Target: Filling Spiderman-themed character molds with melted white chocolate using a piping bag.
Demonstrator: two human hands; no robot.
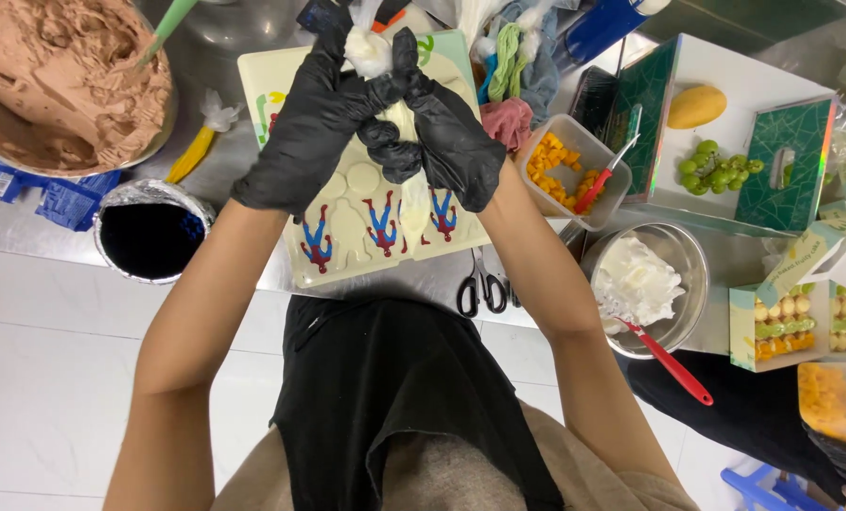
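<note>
We see a bowl (pixel 59 80) of brown cream far left, a tub (pixel 566 170) of orange cubes and a bowl (pixel 652 284) of white cream right. Our gloved left hand (pixel 314 118) and right hand (pixel 437 132) squeeze a piping bag (pixel 368 52) shut-fisted over the mould (pixel 366 222) on the steel surface (pixel 234 156).

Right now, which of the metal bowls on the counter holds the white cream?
The steel bowl at the right, with the red-handled spatula resting in it. The big bowl at top left holds brown cream instead, and the foil-lined one below it looks dark inside.
</note>
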